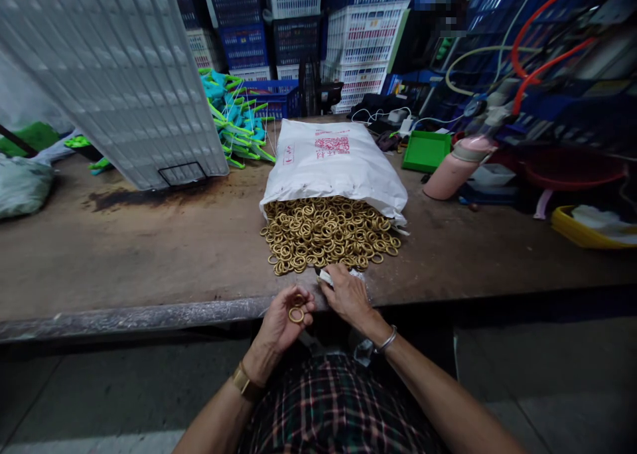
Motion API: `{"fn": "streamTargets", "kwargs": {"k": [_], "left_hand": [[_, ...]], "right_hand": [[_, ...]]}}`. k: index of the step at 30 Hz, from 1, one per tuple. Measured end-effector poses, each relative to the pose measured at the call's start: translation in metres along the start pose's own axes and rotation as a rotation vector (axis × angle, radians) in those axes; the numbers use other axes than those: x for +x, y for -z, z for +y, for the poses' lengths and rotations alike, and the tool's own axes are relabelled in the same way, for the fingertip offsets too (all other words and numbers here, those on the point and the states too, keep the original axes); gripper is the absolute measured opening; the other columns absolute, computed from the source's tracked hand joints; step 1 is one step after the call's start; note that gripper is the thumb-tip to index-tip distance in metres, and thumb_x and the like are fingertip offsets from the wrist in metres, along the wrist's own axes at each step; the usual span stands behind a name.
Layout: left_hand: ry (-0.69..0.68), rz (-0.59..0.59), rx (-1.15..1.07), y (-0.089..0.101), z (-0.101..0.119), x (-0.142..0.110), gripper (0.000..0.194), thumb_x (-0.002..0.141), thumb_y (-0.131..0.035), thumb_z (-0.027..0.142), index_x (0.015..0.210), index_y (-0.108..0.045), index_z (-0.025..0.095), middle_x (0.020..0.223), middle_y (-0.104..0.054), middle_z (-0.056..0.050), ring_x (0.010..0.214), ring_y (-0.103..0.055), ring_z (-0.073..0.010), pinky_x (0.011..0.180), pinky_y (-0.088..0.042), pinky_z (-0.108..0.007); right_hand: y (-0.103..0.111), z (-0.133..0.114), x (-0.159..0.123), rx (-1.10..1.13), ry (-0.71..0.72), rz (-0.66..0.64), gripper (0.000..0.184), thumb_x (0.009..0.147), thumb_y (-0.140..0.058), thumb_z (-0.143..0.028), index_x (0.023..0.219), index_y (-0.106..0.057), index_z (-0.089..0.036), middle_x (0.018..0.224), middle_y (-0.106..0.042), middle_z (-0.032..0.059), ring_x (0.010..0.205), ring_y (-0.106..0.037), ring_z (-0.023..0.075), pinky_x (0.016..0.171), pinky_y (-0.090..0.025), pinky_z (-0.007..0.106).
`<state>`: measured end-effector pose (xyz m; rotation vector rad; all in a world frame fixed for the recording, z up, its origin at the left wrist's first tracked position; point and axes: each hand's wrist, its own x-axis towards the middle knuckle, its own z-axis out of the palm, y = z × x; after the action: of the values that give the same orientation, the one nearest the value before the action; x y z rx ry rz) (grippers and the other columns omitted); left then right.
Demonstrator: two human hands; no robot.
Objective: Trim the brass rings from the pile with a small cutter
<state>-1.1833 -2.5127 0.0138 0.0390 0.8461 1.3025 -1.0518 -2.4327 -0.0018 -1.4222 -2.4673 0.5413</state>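
Note:
A heap of several brass-coloured rings (326, 233) spills out of a white sack (332, 162) onto the brown workbench (149, 255). My left hand (286, 318) is at the bench's front edge, fingers curled round a couple of brass rings (297, 310). My right hand (348, 295) rests palm down at the near edge of the heap, fingers closed on a small white piece (326, 278) that I cannot name. A gold watch is on my left wrist and a silver bangle on my right.
A big white plastic crate (124, 75) leans over the bench at the left. Green and blue gloves (239, 119) lie behind it. A green tray (425, 151), a pink bottle (455, 168), a yellow tub (587, 231) and hoses crowd the right. Stacked crates stand behind.

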Motion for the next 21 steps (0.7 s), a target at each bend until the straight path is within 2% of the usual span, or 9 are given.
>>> {"fn": "streamTargets", "kwargs": {"k": [3, 6, 10, 13, 16, 18, 21], "left_hand": [[-0.007, 0.054, -0.002, 0.000, -0.001, 0.002, 0.021, 0.067, -0.067, 0.028, 0.063, -0.053, 0.012, 0.069, -0.059, -0.004, 0.061, -0.057, -0.0111, 0.044, -0.040, -0.017], [-0.072, 0.041, 0.092, -0.003, 0.000, 0.002, 0.021, 0.066, -0.069, 0.027, 0.072, -0.055, 0.013, 0.070, -0.058, -0.002, 0.059, -0.057, -0.0102, 0.043, -0.039, -0.016], [-0.160, 0.039, 0.272, -0.008, 0.002, 0.001, 0.032, 0.061, -0.073, 0.027, 0.085, -0.056, 0.014, 0.070, -0.058, -0.001, 0.057, -0.056, -0.0101, 0.041, -0.038, -0.015], [-0.251, 0.076, 0.440, -0.011, 0.001, 0.000, 0.033, 0.064, -0.070, 0.033, 0.088, -0.056, 0.014, 0.065, -0.056, 0.001, 0.050, -0.049, -0.0076, 0.039, -0.035, -0.016], [-0.306, 0.093, 0.661, -0.013, -0.002, -0.001, 0.036, 0.071, -0.063, 0.038, 0.097, -0.058, 0.014, 0.060, -0.053, 0.003, 0.043, -0.040, -0.0046, 0.039, -0.029, -0.016], [-0.361, 0.051, 0.794, -0.013, -0.005, -0.001, 0.035, 0.074, -0.060, 0.037, 0.100, -0.060, 0.014, 0.061, -0.055, 0.001, 0.046, -0.043, -0.0059, 0.044, -0.032, -0.017], [-0.460, 0.009, 0.886, -0.012, -0.007, -0.001, 0.028, 0.076, -0.058, 0.034, 0.095, -0.063, 0.014, 0.070, -0.063, -0.003, 0.060, -0.052, -0.0106, 0.059, -0.040, -0.021]], "right_hand": [[-0.003, 0.002, -0.002, 0.041, 0.025, 0.030, 0.019, 0.081, -0.047, -0.020, 0.099, -0.050, -0.020, 0.100, -0.054, 0.0056, 0.082, -0.053, 0.0158, 0.059, -0.031, 0.024], [-0.005, 0.004, -0.003, 0.162, 0.056, 0.037, 0.020, 0.076, -0.044, -0.012, 0.093, -0.052, -0.019, 0.090, -0.057, 0.0038, 0.077, -0.052, 0.0146, 0.061, -0.031, 0.024], [-0.003, 0.002, 0.001, 0.521, -0.062, 0.005, 0.009, 0.076, -0.045, -0.023, 0.074, -0.052, -0.019, 0.064, -0.052, -0.0013, 0.061, -0.045, 0.0119, 0.057, -0.031, 0.023], [0.000, 0.000, 0.003, 0.907, -0.191, -0.117, 0.011, 0.070, -0.048, -0.028, 0.065, -0.048, -0.018, 0.055, -0.043, -0.0054, 0.050, -0.037, 0.0082, 0.048, -0.029, 0.021], [0.005, -0.004, 0.001, 1.212, -0.354, -0.304, 0.014, 0.065, -0.052, -0.031, 0.067, -0.045, -0.019, 0.050, -0.035, -0.0093, 0.038, -0.023, 0.0043, 0.037, -0.017, 0.019], [0.008, -0.007, -0.001, 1.321, -0.417, -0.401, 0.017, 0.062, -0.054, -0.032, 0.070, -0.044, -0.019, 0.049, -0.036, -0.0106, 0.035, -0.018, 0.0024, 0.034, -0.011, 0.018], [0.010, -0.010, -0.004, 1.390, -0.441, -0.469, 0.021, 0.060, -0.055, -0.031, 0.073, -0.042, -0.020, 0.050, -0.040, -0.0108, 0.033, -0.018, 0.0010, 0.033, -0.010, 0.016]]}}
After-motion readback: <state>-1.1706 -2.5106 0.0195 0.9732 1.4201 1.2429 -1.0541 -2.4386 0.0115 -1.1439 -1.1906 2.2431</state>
